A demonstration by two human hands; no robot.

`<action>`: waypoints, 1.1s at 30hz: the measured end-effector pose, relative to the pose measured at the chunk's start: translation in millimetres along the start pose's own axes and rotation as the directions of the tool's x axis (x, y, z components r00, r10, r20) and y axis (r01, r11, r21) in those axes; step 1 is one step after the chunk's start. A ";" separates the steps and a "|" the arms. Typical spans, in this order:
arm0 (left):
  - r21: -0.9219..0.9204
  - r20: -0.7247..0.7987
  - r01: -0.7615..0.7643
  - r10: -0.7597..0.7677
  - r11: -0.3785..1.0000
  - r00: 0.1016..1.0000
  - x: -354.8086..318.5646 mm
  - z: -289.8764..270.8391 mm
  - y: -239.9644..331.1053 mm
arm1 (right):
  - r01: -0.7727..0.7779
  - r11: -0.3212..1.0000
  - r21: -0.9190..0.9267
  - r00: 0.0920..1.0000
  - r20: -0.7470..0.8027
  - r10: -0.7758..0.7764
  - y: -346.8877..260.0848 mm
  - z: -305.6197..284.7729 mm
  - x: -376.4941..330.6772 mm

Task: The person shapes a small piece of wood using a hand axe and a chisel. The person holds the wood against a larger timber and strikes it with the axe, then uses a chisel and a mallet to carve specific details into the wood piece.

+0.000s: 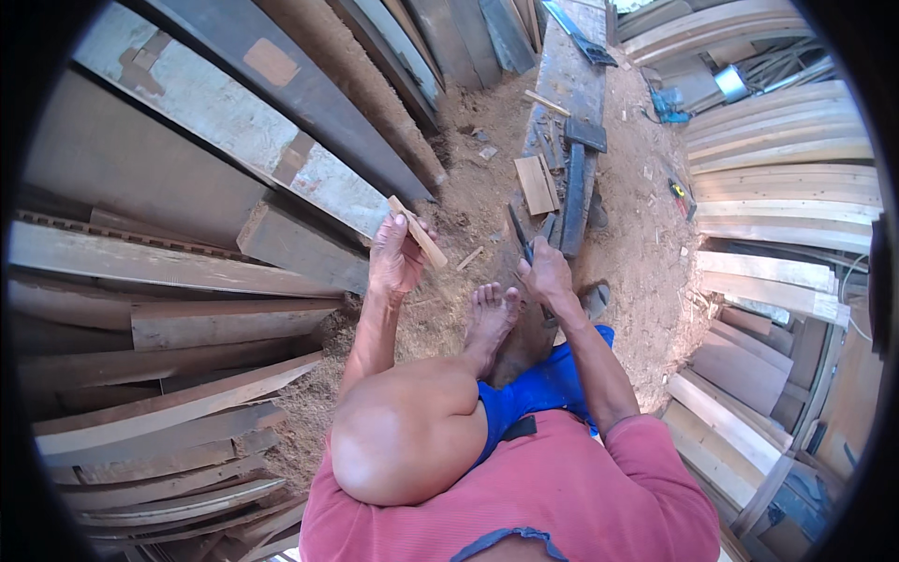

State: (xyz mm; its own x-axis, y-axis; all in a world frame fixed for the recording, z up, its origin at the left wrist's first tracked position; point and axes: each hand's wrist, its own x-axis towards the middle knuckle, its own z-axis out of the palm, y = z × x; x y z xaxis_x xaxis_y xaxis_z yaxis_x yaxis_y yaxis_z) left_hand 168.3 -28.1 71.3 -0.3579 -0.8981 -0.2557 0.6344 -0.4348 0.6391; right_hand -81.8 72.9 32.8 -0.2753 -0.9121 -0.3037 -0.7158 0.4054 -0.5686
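Pale wood, cut into a slim tapering stick [421, 241], lies slightly left of centre in the frame, pinched between the thumb and fingers of the left hand [398, 255]. To the right of it, near the centre, the right hand [548, 274] is closed around a dark, two-pronged tool [518, 228], whose exact kind I cannot tell; the two hands are apart. A thin pale wood sliver [470, 258] lies on the brown, sawdust-covered ground [464, 178] between them. Below, at the centre, is a bare foot [490, 318], with bright blue shorts [501, 405] and a pink ribbed shirt [562, 487] lower down. Just above the right hand, a flat rectangular piece of light wood [534, 185] lies beside a dark T-shaped object [586, 138] on a long, worn, grey plank [562, 80]. A blue-and-black handled tool [593, 50] lies at that plank's upper end. A teal power tool [668, 105] rests at the upper right, near stacked pale boards [787, 201] along the right edge. Long, weathered whitish and grey planks [225, 112] slant across the upper left.
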 end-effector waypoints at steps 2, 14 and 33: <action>0.049 -0.021 -0.133 0.134 0.990 0.991 0.3 12.7 9.3 | 0.123 0.988 0.094 0.991 0.033 -0.126 -12.0 2.4 -0.8; 0.596 0.097 -0.278 0.277 0.753 0.956 -14.0 72.5 -21.2 | -0.143 0.301 0.943 0.976 0.185 -0.118 -79.7 -40.6 -56.6; 0.722 0.278 0.088 -0.405 0.686 0.871 -32.0 105.2 -51.2 | 0.180 0.517 0.837 0.981 -0.189 -0.035 -30.6 -89.7 -63.4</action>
State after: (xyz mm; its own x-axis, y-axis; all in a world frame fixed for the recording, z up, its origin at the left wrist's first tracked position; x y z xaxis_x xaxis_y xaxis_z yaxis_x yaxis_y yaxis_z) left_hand 75.2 29.9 123.1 -0.7590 -0.5880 -0.2795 -0.0911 -0.3292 0.9399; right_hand -100.0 112.9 138.1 -0.3668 -0.9207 -0.1335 0.1175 0.0964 -0.9884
